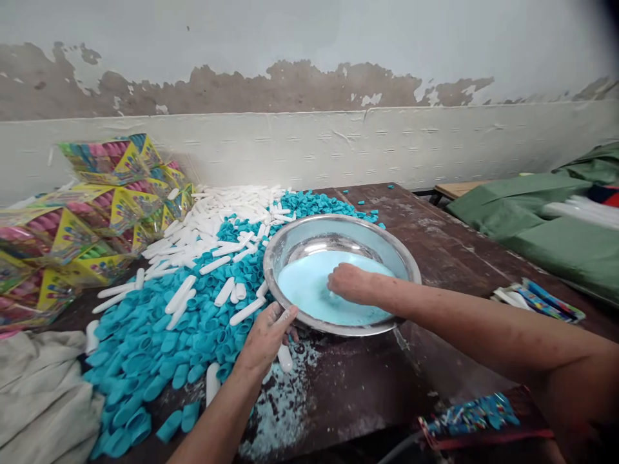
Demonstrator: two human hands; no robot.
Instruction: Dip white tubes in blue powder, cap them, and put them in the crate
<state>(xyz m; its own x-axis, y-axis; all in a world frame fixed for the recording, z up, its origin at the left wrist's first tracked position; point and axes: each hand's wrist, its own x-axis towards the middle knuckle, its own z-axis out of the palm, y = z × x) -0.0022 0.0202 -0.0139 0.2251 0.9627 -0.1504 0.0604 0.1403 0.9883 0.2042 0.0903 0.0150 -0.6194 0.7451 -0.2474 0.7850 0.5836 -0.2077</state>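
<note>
A wide metal basin (413,274) stands on the dark table, with pale blue powder (309,283) across its bottom. My left hand (271,332) grips the basin's near left rim, thumb on top and fingers partly hidden below it. Inside the basin, my right hand (352,282) is closed down at the powder. Whatever its fingers hold, if anything, is hidden. Left of the basin spreads a heap of blue plastic caps (145,357) mixed with white plastic tubes (181,293). One white tube (285,358) lies just beneath my left hand, beside spilled blue powder (280,406).
Packs with yellow labels and colourful contents (106,206) are stacked at the left. A beige cloth (43,399) lies at the near left. Printed packets (551,301) rest on the right side of the table (454,258). Green sheeting (522,212) is beyond, and a wall (309,148) closes the back.
</note>
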